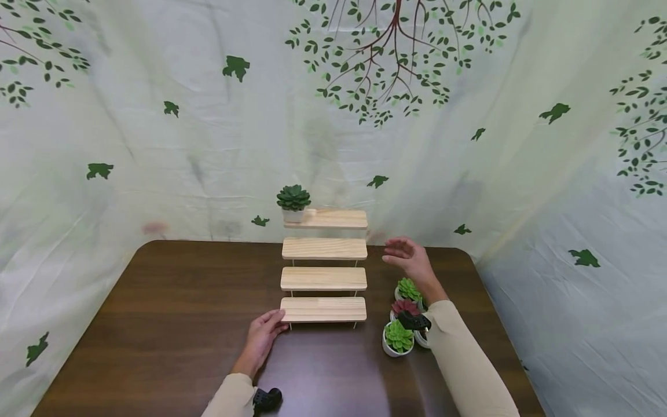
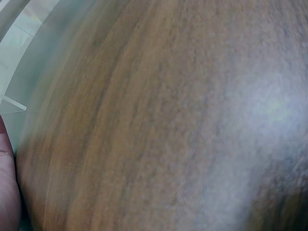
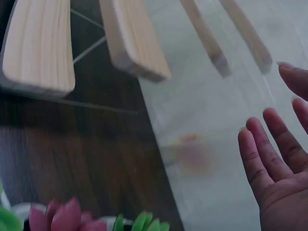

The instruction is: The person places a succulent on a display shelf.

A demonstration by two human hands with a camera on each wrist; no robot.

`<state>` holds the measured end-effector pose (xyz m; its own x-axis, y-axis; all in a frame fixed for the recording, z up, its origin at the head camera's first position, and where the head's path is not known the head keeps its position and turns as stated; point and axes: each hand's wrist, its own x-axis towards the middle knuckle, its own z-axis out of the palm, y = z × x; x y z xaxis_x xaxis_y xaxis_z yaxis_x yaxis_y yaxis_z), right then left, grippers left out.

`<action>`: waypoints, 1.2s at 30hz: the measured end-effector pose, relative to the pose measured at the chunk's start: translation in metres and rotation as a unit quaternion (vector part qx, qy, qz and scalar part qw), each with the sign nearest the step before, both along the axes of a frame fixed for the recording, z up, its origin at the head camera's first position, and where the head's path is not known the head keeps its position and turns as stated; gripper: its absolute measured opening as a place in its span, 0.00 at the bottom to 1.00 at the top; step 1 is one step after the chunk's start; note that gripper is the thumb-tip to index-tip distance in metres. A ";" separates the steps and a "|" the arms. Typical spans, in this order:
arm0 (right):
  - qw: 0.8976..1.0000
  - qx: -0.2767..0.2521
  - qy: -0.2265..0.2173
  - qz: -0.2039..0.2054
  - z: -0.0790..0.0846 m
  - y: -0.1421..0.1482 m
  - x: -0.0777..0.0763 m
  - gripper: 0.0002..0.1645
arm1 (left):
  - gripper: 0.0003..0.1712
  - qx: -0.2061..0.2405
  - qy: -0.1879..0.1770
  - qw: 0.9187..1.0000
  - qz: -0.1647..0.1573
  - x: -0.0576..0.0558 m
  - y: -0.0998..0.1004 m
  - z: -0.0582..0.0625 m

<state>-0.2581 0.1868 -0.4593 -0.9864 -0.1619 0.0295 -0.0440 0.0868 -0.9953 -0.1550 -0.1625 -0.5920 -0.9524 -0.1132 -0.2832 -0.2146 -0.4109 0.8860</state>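
Behind everything on my head feed hangs a pale cloth (image 1: 156, 145) printed with leafy branches, and in front of it spreads the dark wooden table (image 1: 198, 301). On the table I have the four-board wooden stand (image 1: 324, 279), rising in steps toward the cloth and lying between the two hands. A cream right sleeve (image 1: 464, 359) crosses the table's right side.

My right hand (image 1: 409, 259) is raised to the right of the stand's upper boards, near them but apart; its fingers are spread from the thumb, slightly bent, holding nothing, and the right wrist feed shows the palm. My left hand (image 1: 259, 339) is down at the stand's front left corner, pinching the left end of the lowest board (image 1: 323, 310); the left wrist feed catches just a sliver of it.

One dark green succulent (image 1: 293, 198) in a pale pot sits at the top board's left end, well apart from both hands. Nearer me than the right hand, potted plants cluster right of the stand: a front light-green succulent (image 1: 399, 336), a red succulent (image 1: 403, 307), a rear light-green succulent (image 1: 409, 288), and a partly hidden white pot (image 1: 423, 343).
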 end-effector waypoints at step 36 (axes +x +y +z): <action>0.999 -0.048 0.002 0.005 -0.102 0.132 0.070 0.31 | 0.06 -0.004 -0.007 1.000 -0.002 0.000 0.000 0.000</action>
